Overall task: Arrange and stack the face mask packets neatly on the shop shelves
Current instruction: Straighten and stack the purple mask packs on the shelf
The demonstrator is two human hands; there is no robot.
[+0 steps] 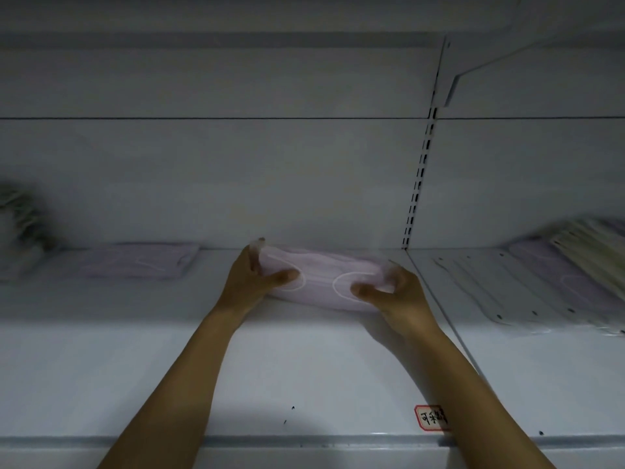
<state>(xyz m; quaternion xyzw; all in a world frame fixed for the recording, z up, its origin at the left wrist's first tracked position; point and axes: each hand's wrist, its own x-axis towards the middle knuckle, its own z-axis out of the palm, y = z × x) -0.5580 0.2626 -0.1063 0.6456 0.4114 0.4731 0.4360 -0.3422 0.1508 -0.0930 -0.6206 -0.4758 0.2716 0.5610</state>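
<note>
A clear packet of pale purple face masks (323, 277) lies on the white shelf (135, 350) near its back wall. My left hand (255, 277) grips the packet's left end, thumb on top and fingers curled behind. My right hand (394, 287) grips the right end the same way. A second purple mask packet (138, 264) lies flat further left on the same shelf. On the neighbouring shelf at right, several clear and purple packets (541, 286) lie fanned out, blurred.
A slotted upright (419, 184) and a seam divide the two shelf bays. A blurred greenish pile (20, 225) sits at the far left. A red-bordered label (433, 418) is stuck near the shelf's front edge. Another shelf hangs overhead.
</note>
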